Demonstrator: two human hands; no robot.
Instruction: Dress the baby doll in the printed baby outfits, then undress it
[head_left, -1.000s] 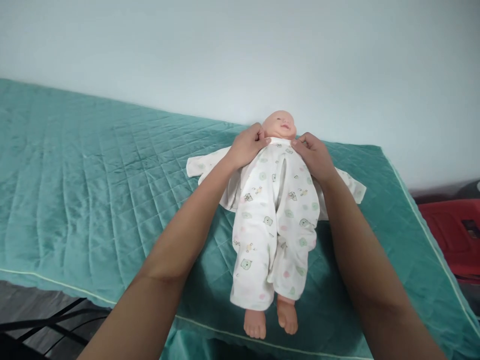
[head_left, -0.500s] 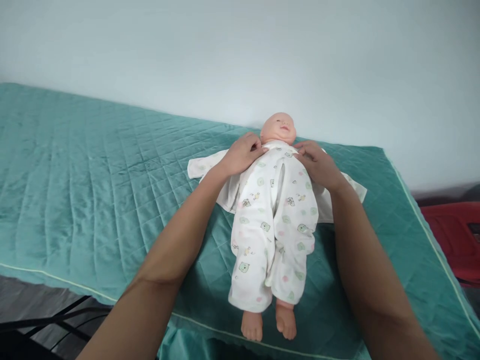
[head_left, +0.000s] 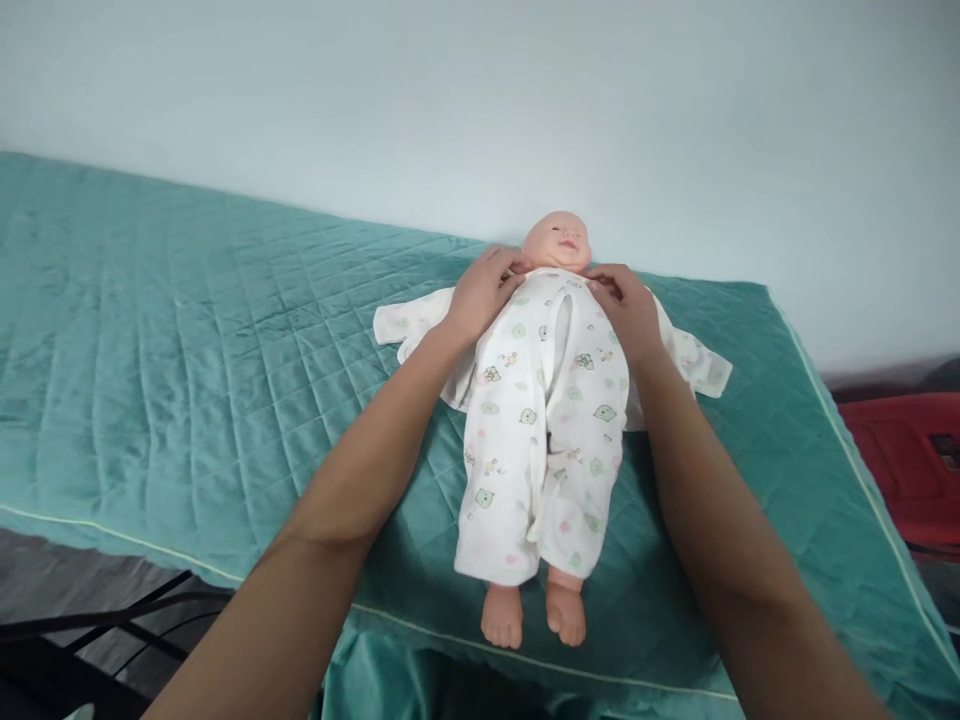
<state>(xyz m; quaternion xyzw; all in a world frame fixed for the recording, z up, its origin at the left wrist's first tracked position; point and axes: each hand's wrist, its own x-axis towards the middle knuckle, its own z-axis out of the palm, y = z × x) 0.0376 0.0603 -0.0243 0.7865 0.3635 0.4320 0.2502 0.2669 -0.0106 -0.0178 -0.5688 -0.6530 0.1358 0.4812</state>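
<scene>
A baby doll (head_left: 556, 242) lies on its back with its head toward the wall and its bare feet toward me. White printed baby pants (head_left: 517, 400) cover it from the upper chest down to the ankles. Beneath and beside them spreads a white baby shirt (head_left: 409, 318), its sleeves out to both sides. At the waistband, just below the doll's neck, my left hand (head_left: 487, 290) is closed on the pants' left edge. My right hand (head_left: 624, 305) pinches the same waistband on the other side. Both sets of fingertips are partly hidden.
A green quilted cover (head_left: 187, 380) lies over the bed, with a pale wall (head_left: 375, 110) behind it. To the right stands a red plastic chair (head_left: 900, 460). Black metal bars (head_left: 112, 620) show at the lower left.
My right hand has shifted slightly up and inward along the waistband, and more of the shirt's right sleeve shows. The whole view has moved a little, with the doll now higher in it.
</scene>
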